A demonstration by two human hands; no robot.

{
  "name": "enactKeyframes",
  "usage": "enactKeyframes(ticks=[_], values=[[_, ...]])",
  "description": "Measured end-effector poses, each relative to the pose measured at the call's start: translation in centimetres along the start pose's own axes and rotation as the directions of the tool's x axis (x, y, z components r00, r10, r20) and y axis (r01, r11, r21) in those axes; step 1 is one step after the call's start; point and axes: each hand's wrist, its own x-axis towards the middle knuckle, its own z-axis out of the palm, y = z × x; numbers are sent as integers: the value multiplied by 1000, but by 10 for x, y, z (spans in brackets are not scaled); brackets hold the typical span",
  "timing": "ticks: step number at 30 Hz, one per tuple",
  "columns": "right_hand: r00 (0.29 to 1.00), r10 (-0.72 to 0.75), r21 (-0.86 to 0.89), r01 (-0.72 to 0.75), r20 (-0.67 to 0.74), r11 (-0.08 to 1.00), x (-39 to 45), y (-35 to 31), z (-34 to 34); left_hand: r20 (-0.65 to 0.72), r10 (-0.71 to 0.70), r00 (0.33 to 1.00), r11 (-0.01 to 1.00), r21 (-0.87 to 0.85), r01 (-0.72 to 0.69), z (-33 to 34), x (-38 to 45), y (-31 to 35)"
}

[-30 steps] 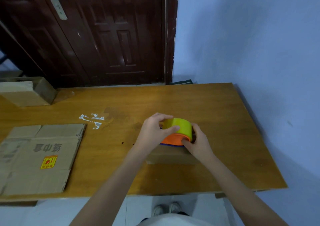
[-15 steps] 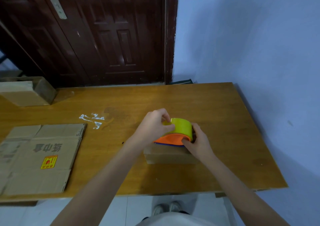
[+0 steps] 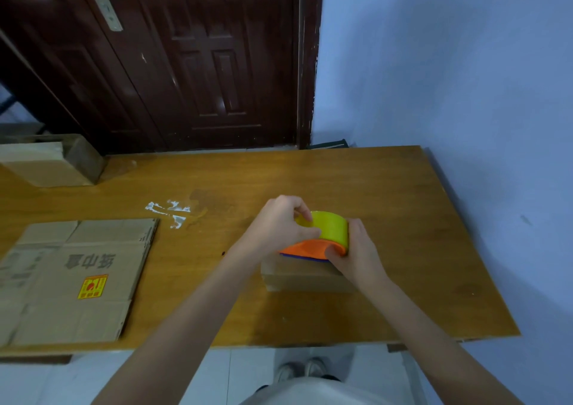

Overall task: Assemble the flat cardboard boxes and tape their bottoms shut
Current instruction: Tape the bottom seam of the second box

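Note:
A small assembled cardboard box [image 3: 305, 276] stands on the wooden table [image 3: 387, 206], right of centre. On top of it rests an orange tape dispenser [image 3: 307, 247] carrying a yellow-green tape roll [image 3: 331, 227]. My right hand [image 3: 359, 254] grips the dispenser's right side, thumb on the orange body. My left hand [image 3: 280, 226] pinches at the roll's left edge with curled fingers. A stack of flat cardboard boxes [image 3: 74, 277] with a yellow-and-red sticker lies at the table's left.
Another brown cardboard box [image 3: 49, 164] sits at the far left back of the table. White tape scraps [image 3: 169, 212] stick to the tabletop. A dark wooden door [image 3: 186, 63] stands behind, and a blue wall [image 3: 449, 79] runs along the table's right edge.
My left hand has shifted from gripping the front of the tape roll to pinching at its upper left edge. The right hand and the dispenser have stayed in place on the box.

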Motion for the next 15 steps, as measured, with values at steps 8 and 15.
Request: enactKeyframes(ticks=[8, 15], values=[[995, -58, -95, 66, 85, 993, 2, -12, -16, 47, -3, 999, 993, -116, 8, -4, 1, -2], [964, -238, -96, 249, 118, 964, 4, -29, -29, 47, -15, 999, 993, -120, 21, -5, 2, -2]])
